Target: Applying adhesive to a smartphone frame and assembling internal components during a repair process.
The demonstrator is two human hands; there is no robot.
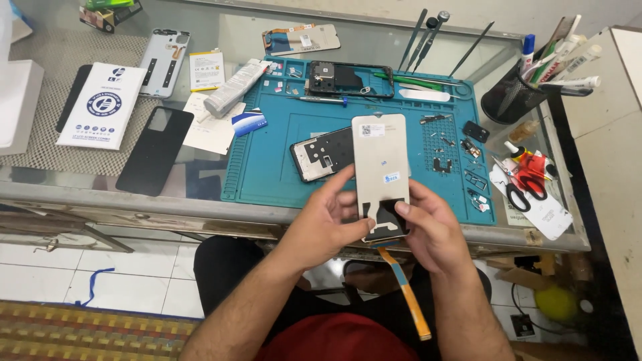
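The pale rectangular phone display panel, orange ribbon cable dangling, is held above the teal repair mat; left hand and right hand pinch its lower end, seemingly inspecting it; next calls for gentle handling.

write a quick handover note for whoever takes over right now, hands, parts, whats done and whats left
Left hand and right hand both grip the lower end of the phone screen panel, back side up, orange flex cable hanging below.
Phone frame lies open on the blue work mat; small screws and parts sit to its right.
Done: phone opened.
Left: screen not yet in the frame.
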